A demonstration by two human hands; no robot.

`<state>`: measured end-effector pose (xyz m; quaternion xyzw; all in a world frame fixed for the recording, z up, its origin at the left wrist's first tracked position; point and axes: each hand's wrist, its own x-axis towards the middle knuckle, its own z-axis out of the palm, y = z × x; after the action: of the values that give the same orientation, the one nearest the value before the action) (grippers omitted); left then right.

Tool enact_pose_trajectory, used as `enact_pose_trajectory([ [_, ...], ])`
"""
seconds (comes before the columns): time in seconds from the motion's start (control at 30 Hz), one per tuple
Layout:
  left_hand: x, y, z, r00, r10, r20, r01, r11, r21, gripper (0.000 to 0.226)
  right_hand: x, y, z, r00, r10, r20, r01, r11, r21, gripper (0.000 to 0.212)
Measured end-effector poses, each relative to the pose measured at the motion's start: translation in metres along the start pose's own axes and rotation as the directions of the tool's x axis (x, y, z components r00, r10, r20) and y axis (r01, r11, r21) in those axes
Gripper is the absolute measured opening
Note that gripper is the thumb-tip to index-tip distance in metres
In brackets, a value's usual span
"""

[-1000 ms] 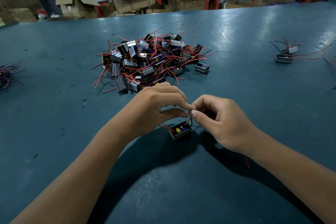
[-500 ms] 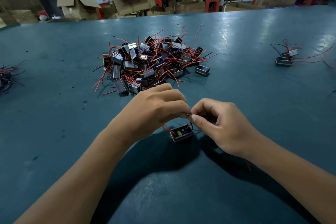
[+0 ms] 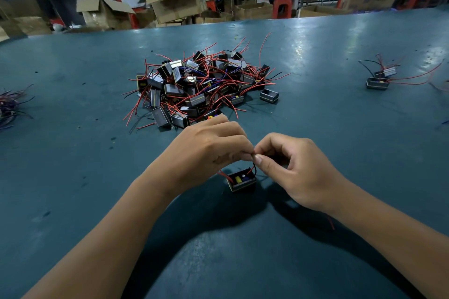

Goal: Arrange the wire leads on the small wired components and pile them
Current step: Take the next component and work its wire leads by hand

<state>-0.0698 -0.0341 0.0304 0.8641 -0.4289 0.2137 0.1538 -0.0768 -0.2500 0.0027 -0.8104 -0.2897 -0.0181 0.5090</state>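
Note:
A small black box component (image 3: 241,180) with yellow and blue parts inside sits on the teal table between my hands. Its red and black wire leads rise to my fingertips. My left hand (image 3: 209,153) and my right hand (image 3: 291,167) meet just above it, both pinching the wire leads where thumbs and forefingers touch. Behind them lies a large heap of like components (image 3: 201,85) with tangled red wires. Two components (image 3: 380,79) with long red leads lie at the far right.
A single empty black box (image 3: 269,96) lies beside the heap's right edge. A bundle of dark wires (image 3: 11,107) sits at the table's left edge. Beyond the table's far edge stand cardboard boxes (image 3: 175,0) and seated people.
Both hands have kept pinching the leads over the component, shifting only slightly; the component stays on the table below them.

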Motion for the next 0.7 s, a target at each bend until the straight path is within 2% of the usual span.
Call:
enact_pose_trajectory([
  [0.17,0.002,0.006,0.002,0.993,-0.109,0.039,0.113,0.985,-0.133,0.019,-0.001,-0.004,-0.001,0.999,-0.032,-0.032,0.031,0.999,-0.021,0.012],
  [0.33,0.002,0.012,0.005,0.95,-0.286,0.126,0.313,0.871,-0.379,0.021,-0.002,-0.004,0.0,0.996,-0.068,-0.064,0.066,0.997,-0.041,0.008],
  [0.4,0.003,0.015,0.006,0.902,-0.389,0.189,0.43,0.756,-0.494,0.023,-0.002,-0.004,0.0,0.994,-0.085,-0.075,0.08,0.995,-0.063,0.008],
  [0.47,0.006,0.02,0.01,0.828,-0.508,0.236,0.535,0.593,-0.602,0.027,-0.002,-0.004,0.0,0.991,-0.102,-0.09,0.094,0.992,-0.088,0.008],
  [0.53,0.01,0.022,0.015,0.761,-0.591,0.268,0.584,0.442,-0.681,0.028,-0.001,-0.004,0.0,0.989,-0.101,-0.108,0.091,0.992,-0.088,0.008],
  [0.57,0.009,0.02,0.016,0.757,-0.601,0.258,0.577,0.428,-0.696,0.029,-0.001,-0.003,0.0,0.989,-0.093,-0.117,0.084,0.993,-0.08,0.009],
  [0.6,0.008,0.017,0.016,0.772,-0.594,0.225,0.557,0.463,-0.69,0.028,0.0,-0.003,-0.001,0.989,-0.082,-0.122,0.074,0.995,-0.074,0.01],
  [0.7,0.001,0.004,0.007,0.889,-0.455,0.05,0.391,0.697,-0.601,0.005,-0.001,-0.002,-0.003,0.993,-0.039,-0.114,0.034,0.999,-0.041,0.014],
])
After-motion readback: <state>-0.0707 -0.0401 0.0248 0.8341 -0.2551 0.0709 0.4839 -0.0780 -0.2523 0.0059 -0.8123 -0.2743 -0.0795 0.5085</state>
